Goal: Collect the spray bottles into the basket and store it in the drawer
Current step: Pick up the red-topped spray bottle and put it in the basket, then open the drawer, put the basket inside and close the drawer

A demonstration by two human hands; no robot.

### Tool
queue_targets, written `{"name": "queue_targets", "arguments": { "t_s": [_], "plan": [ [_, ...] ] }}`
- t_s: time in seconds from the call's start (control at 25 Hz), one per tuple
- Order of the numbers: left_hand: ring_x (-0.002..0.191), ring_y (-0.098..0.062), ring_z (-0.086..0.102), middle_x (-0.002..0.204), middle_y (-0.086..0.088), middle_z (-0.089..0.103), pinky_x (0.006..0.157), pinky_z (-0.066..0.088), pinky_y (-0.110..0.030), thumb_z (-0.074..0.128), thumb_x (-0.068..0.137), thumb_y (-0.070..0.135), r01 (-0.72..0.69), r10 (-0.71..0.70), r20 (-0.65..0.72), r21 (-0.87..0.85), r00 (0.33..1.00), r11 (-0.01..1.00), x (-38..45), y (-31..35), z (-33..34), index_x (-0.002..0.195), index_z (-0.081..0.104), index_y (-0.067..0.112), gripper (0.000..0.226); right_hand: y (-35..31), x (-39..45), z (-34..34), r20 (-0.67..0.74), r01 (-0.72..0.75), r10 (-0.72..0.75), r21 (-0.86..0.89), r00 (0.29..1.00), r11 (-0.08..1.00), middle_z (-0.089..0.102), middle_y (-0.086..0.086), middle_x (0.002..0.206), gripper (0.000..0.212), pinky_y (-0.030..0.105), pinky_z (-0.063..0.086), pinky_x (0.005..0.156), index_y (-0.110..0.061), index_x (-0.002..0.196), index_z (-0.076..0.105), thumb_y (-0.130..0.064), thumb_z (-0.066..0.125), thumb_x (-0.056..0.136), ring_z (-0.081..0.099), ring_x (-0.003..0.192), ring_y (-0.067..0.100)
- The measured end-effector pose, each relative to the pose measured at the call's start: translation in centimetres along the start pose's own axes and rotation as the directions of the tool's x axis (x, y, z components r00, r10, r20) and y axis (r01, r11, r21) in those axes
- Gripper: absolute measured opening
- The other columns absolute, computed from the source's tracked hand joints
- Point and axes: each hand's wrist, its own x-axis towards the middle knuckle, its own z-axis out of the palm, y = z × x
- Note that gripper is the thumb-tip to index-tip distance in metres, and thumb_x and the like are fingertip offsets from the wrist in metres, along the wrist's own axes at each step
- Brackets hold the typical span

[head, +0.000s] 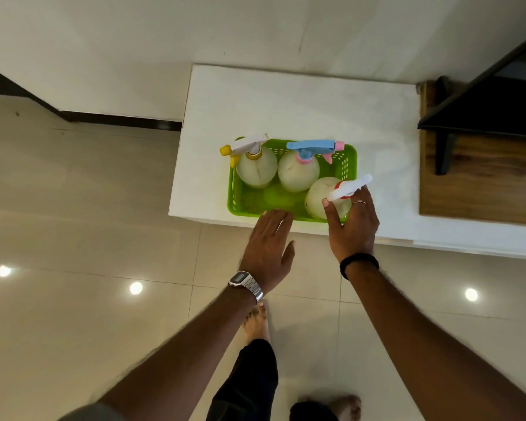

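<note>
3 spray bottles in green basket [240, 202]; R hand [354, 223] wrapped round third bottle [322, 197], L hand [269, 241] spread flat beside it at near rim. Left: carry basket to drawer, not in view.

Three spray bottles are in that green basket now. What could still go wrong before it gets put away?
The green basket sits close to the front edge of the white counter, so a careless pull might tip it off. The bottles stand upright and loose; the one under the right hand looks tilted and could topple when lifted. The left hand is open at the rim, not gripping.
</note>
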Motion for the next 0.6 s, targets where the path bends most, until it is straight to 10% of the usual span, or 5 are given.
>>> {"name": "queue_targets", "arguments": {
  "t_s": [0.32, 0.44, 0.52, 0.6],
  "plan": [
    [0.152, -0.033, 0.025, 0.159, -0.016, 0.035, 0.123, 0.024, -0.052, 0.056, 0.092, 0.021, -0.059, 0.059, 0.044, -0.003, 0.997, 0.998, -0.4, -0.4, -0.2, 0.152, 0.033, 0.004, 0.067, 0.3, 0.1, 0.3, 0.036, -0.077, 0.083, -0.151, 0.996, 0.986, 0.034, 0.014, 0.159, 0.065, 0.046, 0.018, 0.115, -0.015, 0.141, 0.049, -0.052, 0.064, 0.089, 0.016, 0.153, 0.021],
    [0.157, -0.028, -0.003, 0.168, -0.017, 0.006, 0.128, 0.006, -0.043, 0.057, 0.094, 0.027, 0.188, -0.2, -0.088, -0.129, 0.976, 0.974, -1.9, -1.1, -0.3, 0.157, 0.013, 0.001, 0.081, 0.4, -2.2, -0.3, -0.039, -0.095, 0.095, 0.009, 0.995, 0.995, 0.032, 0.005, 0.162, 0.073, 0.039, 0.019, 0.113, -0.021, 0.152, 0.037, -0.04, 0.068, 0.089, 0.015, 0.153, 0.016],
    [0.157, -0.025, 0.002, 0.167, -0.019, 0.009, 0.128, 0.01, -0.04, 0.056, 0.096, 0.028, 0.474, -0.555, -0.186, -0.347, 0.811, 0.809, -3.5, -4.5, -0.8, 0.157, 0.013, 0.0, 0.08, 1.1, -5.1, -0.9, -0.094, -0.1, 0.106, 0.066, 0.99, 0.993, 0.035, 0.0, 0.16, 0.067, 0.038, 0.019, 0.112, -0.021, 0.152, 0.036, -0.032, 0.065, 0.093, 0.018, 0.153, 0.015],
    [0.146, -0.031, 0.035, 0.155, -0.019, 0.039, 0.12, 0.03, -0.042, 0.052, 0.099, 0.025, 0.65, -0.876, -0.007, -0.667, 0.482, 0.363, -4.3, -9.1, -2.8, 0.15, 0.036, 0.002, 0.058, 3.1, -8.6, -0.9, -0.051, -0.136, 0.138, 0.044, 0.989, 0.99, 0.037, -0.001, 0.159, 0.056, 0.04, 0.019, 0.114, -0.024, 0.149, 0.04, -0.027, 0.058, 0.096, 0.021, 0.152, 0.014]
  ]
}}
